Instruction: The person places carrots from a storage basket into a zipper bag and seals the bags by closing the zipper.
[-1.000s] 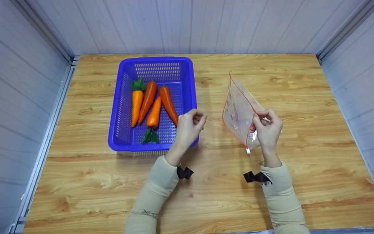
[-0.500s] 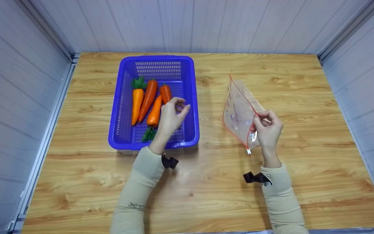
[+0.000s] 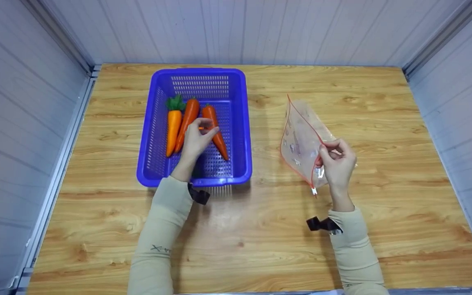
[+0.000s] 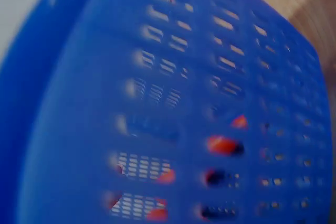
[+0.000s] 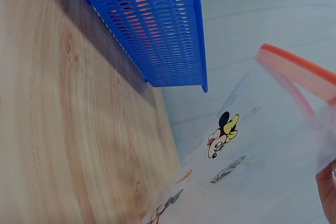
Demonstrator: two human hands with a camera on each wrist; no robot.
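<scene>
My left hand hovers over the blue basket, fingers loosely bent and thumb apart from them. It covers most of a small orange carrot lying below. Beside it lie a yellow-orange carrot with a leafy green top and two darker orange carrots, one at the left and one at the right. On the right, my right hand pinches the red-edged mouth of a clear zip bag, which stands partly open. Cartoon prints mark the bag in the right wrist view.
A white slider hangs at the bag's near corner. The wood-grain table is bounded by pale panel walls at the back and both sides. The basket's slotted wall fills most of the left wrist view.
My left hand has moved left from the basket's right rim to above the carrots, now covering the small orange one. The right hand and the zip bag have barely moved.
</scene>
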